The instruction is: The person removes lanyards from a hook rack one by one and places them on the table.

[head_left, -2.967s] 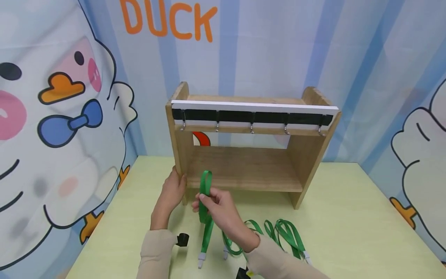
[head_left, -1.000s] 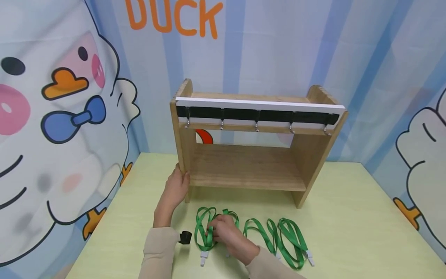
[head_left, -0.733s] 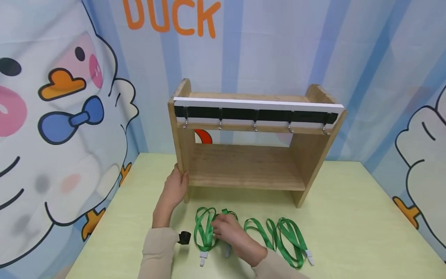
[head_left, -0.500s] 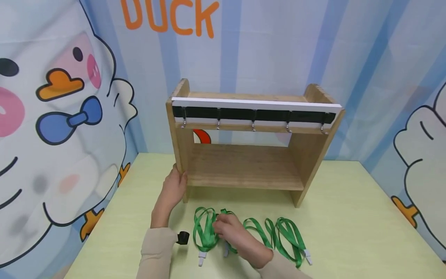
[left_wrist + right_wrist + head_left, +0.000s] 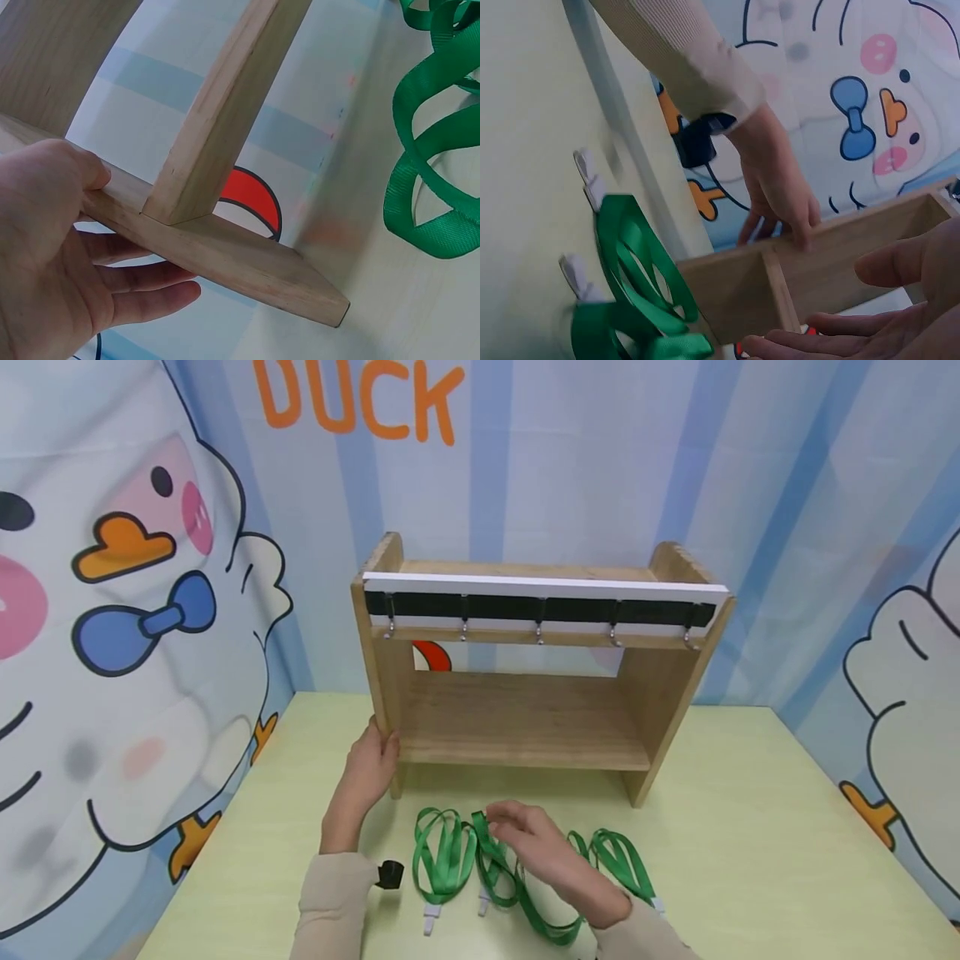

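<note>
My left hand (image 5: pixel 369 768) grips the left side panel of a wooden shelf (image 5: pixel 517 718). In the left wrist view its thumb lies on one face of the panel (image 5: pixel 247 262) and the fingers reach behind the other. My right hand (image 5: pixel 536 847) hovers over the green lanyards with fingers loosely extended, and in the right wrist view no lanyard is between thumb and fingers. The leftmost lanyard (image 5: pixel 452 864) lies coiled, its white plastic clip (image 5: pixel 429 920) toward me. Beside it lies another lanyard (image 5: pixel 480 827); more green strap (image 5: pixel 558 935) is partly hidden under the right hand.
Across the shelf's top front runs a white rail with a black strip (image 5: pixel 502 606) carrying several small metal hooks (image 5: pixel 540 631). A further lanyard (image 5: pixel 626 860) lies on the right. The pale table (image 5: pixel 720 827) meets a duck-print cloth backdrop (image 5: pixel 570 468).
Three seconds ago my right hand held a lanyard in front of the shelf; it then laid it at the left, let go and moved right. The left hand stays on the panel.
</note>
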Available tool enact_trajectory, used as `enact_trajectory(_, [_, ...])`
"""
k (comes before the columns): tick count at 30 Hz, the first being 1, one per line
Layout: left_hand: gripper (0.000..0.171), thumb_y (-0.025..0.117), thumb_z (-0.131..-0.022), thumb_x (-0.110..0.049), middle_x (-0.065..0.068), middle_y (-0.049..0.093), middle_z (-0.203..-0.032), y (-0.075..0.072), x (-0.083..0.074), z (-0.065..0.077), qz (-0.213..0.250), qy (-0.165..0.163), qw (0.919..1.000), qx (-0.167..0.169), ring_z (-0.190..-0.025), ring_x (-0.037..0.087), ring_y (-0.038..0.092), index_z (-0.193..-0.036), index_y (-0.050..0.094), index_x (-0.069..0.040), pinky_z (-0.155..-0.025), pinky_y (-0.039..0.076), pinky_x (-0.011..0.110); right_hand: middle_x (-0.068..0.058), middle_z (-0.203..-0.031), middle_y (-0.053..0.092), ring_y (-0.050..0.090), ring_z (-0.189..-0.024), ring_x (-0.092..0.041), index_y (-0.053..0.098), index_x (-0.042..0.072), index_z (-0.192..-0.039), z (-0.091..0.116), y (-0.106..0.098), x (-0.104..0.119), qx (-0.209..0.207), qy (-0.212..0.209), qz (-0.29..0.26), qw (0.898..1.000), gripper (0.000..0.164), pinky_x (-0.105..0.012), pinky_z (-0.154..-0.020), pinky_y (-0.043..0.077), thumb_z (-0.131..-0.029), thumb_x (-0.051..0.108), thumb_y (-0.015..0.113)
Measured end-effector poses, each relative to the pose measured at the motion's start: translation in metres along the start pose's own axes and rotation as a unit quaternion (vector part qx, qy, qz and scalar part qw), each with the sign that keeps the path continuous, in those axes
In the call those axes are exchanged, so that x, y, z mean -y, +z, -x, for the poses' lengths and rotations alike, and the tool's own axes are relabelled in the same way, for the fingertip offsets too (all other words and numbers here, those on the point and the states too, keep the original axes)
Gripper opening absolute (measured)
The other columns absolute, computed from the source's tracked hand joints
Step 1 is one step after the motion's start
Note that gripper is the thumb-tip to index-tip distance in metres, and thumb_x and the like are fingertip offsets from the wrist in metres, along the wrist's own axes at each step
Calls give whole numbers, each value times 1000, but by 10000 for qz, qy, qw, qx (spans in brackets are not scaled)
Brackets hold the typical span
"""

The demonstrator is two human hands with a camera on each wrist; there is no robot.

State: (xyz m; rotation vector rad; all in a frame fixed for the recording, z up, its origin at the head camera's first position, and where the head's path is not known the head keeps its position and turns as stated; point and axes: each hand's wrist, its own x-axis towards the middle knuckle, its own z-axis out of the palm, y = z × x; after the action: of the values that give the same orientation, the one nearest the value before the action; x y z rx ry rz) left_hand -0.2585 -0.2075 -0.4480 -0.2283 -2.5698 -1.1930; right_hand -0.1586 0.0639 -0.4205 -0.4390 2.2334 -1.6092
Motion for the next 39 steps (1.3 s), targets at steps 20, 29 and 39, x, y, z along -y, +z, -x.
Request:
enact_trajectory(20, [49, 43, -108, -18, 35, 58, -126, -3, 7, -1, -12, -182, 9998, 117, -98, 37, 63, -148, 33, 10, -76, 55, 49, -22, -140, 57, 65, -105, -38, 56, -4, -139, 19, -62, -12, -1874, -903, 2397, 9483, 43, -57, -97, 48, -102, 19, 61])
enact_trajectory(29, [48, 46, -108, -19, 30, 62, -109, -10, 6, 0, -514, -56, 9985, 182, -88, 36, 65, -140, 39, 16, -67, 57, 47, -32, -142, 51, 46, -132, -50, 55, -10, -137, 33, -87, -22, -2276, -1282, 3653, 8935, 50, -73, -101, 33, -98, 19, 68])
enact_trajectory(39, [59, 50, -107, -31, 34, 59, -112, -25, 5, 9, -1775, 115, 9829, 475, -95, 48, 64, -133, 44, 22, -74, 55, 57, -31, -149, 43, 34, -136, -56, 53, 1, -143, 45, -110, -31, -2163, -977, 4295, 8714, 57, -84, -98, 13, -99, 36, 65])
